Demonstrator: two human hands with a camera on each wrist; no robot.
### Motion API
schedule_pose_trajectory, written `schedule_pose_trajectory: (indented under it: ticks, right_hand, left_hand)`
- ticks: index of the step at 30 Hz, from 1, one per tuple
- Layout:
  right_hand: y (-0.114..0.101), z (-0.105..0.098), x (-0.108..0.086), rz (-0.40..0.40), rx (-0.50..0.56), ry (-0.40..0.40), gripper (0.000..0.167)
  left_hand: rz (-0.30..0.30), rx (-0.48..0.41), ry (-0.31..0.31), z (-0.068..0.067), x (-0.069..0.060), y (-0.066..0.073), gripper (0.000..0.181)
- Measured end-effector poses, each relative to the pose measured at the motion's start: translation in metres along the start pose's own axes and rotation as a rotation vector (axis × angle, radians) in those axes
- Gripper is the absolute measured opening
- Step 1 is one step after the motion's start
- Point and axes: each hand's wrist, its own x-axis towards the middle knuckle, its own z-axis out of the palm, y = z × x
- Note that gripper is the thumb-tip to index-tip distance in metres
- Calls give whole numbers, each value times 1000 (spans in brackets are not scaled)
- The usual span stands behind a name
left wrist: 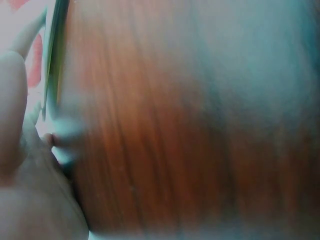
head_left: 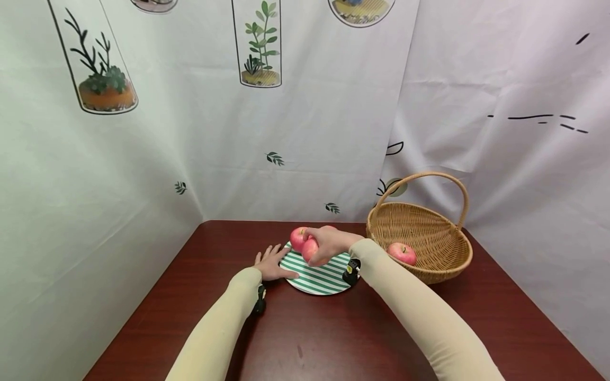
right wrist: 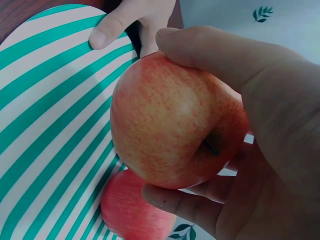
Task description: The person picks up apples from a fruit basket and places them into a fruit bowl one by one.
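My right hand (head_left: pixel 329 244) grips a red apple (right wrist: pixel 175 120), thumb on one side and fingers curled round the other. The apple is over a round green-and-white striped board (head_left: pixel 314 278). Another apple (head_left: pixel 297 238) sits on the board's far left part, close beside the held one. Part of a further apple (head_left: pixel 329 227) shows behind my right hand. At the board's left edge lies my left hand (head_left: pixel 271 266), fingers spread and thumb resting on the board (right wrist: pixel 65 75). In the left wrist view, the board's thin edge (left wrist: pixel 52 60) is seen beside blurred fingers.
A wicker basket (head_left: pixel 440 275) with a tall handle stands at the back right, with one apple (head_left: pixel 402 254) inside. Dark red-brown wood makes up the table (head_left: pixel 305 338). White printed cloth (head_left: pixel 314 132) hangs behind and on both sides.
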Motion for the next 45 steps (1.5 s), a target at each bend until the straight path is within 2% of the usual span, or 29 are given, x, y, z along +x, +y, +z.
schedule_pose_trajectory:
  ticks: [7, 10, 14, 18, 26, 35, 39, 45]
  right_hand:
    - [-3, 5, 3, -4, 19, -34, 68]
    - [-3, 8, 6, -2, -21, -32, 66]
    - [-4, 14, 9, -42, -95, -25, 57]
    - [-5, 18, 12, -74, -98, -42, 54]
    - [-6, 24, 16, -51, -141, -73, 54]
    - [-12, 24, 15, -14, -160, -92, 71]
    - [-15, 24, 15, -15, -174, -90, 75]
    - [-16, 24, 16, -47, -178, -79, 74]
  left_hand:
    - [2, 5, -6, -3, -3, 4, 111]
    - [3, 9, -9, -3, -2, 3, 111]
    - [11, 4, -3, 0, 1, 0, 109]
    - [18, 0, 6, 2, 2, -3, 107]
    - [22, -13, 2, 2, 2, -2, 108]
    - [27, -15, 9, 1, 1, 0, 111]
    - [31, -10, 7, 1, 2, -3, 113]
    - [46, 0, 12, 0, -4, -2, 108]
